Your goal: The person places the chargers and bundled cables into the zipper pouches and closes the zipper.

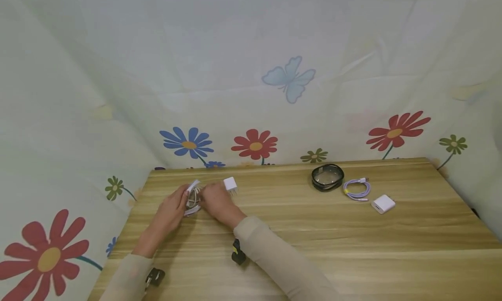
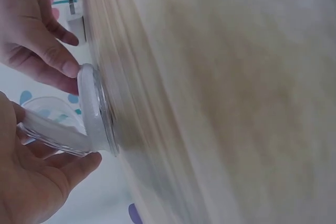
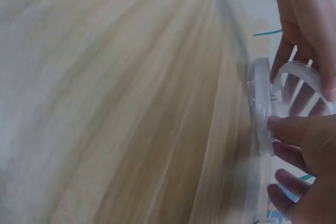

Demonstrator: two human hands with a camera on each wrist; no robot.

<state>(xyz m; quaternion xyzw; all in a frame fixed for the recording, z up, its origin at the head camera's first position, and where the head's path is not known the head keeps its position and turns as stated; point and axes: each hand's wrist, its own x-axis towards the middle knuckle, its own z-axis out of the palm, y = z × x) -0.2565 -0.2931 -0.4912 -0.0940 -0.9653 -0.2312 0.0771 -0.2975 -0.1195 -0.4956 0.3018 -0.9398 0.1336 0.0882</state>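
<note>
A clear round plastic case (image 2: 94, 106) stands with its lid lifted, low over the tabletop at the left of the head view. Pale loops like a coiled cable (image 1: 193, 198) show in it from above. My left hand (image 1: 169, 211) grips the case on the lid side, fingers spread behind the lid. From the other side, my right hand (image 1: 220, 203) pinches the rim of the case's base (image 3: 260, 98) between thumb and fingers. Just beyond the right hand lies a white charger plug (image 1: 230, 184), prongs toward me.
Toward the right of the wooden table (image 1: 298, 231) lie a black-rimmed round case (image 1: 327, 186), a coiled lilac cable (image 1: 357, 197) with a yellow tie, and another white charger plug (image 1: 383, 204). A flower-printed curtain (image 1: 251, 96) hangs behind the back edge.
</note>
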